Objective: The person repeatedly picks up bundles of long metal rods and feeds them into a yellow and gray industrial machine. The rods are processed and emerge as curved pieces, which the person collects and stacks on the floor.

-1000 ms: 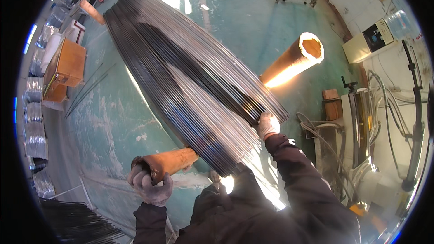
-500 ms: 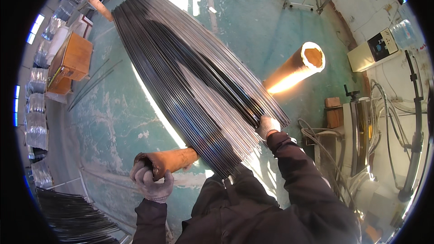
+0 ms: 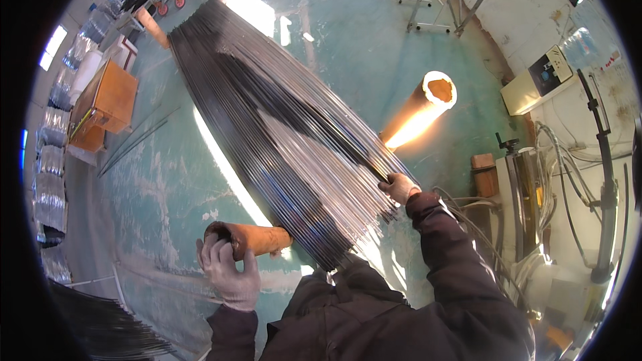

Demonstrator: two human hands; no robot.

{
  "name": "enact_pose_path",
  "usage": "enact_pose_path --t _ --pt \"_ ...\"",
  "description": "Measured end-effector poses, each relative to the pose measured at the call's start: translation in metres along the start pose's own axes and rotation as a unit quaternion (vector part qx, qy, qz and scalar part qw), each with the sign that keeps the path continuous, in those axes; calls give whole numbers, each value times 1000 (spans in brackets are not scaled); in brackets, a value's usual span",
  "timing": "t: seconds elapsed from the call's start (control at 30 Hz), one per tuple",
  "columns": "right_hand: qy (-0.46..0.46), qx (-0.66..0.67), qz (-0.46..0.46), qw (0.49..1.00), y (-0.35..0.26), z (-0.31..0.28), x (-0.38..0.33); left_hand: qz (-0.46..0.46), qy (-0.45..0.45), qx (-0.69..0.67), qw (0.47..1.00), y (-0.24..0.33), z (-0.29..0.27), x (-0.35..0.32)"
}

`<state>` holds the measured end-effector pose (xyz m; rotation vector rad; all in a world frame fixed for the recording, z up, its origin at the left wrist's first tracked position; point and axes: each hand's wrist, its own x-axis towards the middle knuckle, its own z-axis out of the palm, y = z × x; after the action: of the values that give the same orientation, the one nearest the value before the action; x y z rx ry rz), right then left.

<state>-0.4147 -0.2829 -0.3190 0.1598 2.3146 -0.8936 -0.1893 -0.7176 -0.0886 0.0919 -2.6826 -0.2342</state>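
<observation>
A wide bundle of long, thin dark rods (image 3: 247, 140) stretches from the far left toward my body. My right hand (image 3: 400, 188), in a light glove, is closed on a few black rods at the bundle's near right edge. My left hand (image 3: 231, 275), also gloved, has its fingers curled over the rim of a brown tube (image 3: 264, 239), with the thumb on the near side. That tube sticks out beside the bundle's near left edge. Another brown tube (image 3: 422, 108), brightly sunlit, rises beside the bundle on the right.
A third brown tube (image 3: 152, 28) stands at the bundle's far left end. At left is an orange-brown cabinet (image 3: 107, 97); more dark rods (image 3: 100, 324) lie at lower left. Hoses and a machine (image 3: 525, 194) stand on the right. A metal frame (image 3: 445, 3) stands at the far right.
My view has shifted slightly. My left fingers have loosened and straightened a little at the tube's rim. My right hand stays at the rods; its wrist has turned a little.
</observation>
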Motion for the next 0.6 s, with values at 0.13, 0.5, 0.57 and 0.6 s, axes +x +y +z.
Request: enact_pose_path --t 0.13,0.5,0.57,0.6 --pt "34 -86 -9 996 -24 -2 -76 51 69 -80 993 40 -21 -18" --pt "132 -111 188 967 116 94 -517 -432 -311 -665 523 46 173 -61" --pt "173 -83 224 955 132 135 -589 -465 -350 -701 412 56 201 -48" --pt "68 -137 362 919 133 143 -635 -415 -342 -753 380 67 204 -46"
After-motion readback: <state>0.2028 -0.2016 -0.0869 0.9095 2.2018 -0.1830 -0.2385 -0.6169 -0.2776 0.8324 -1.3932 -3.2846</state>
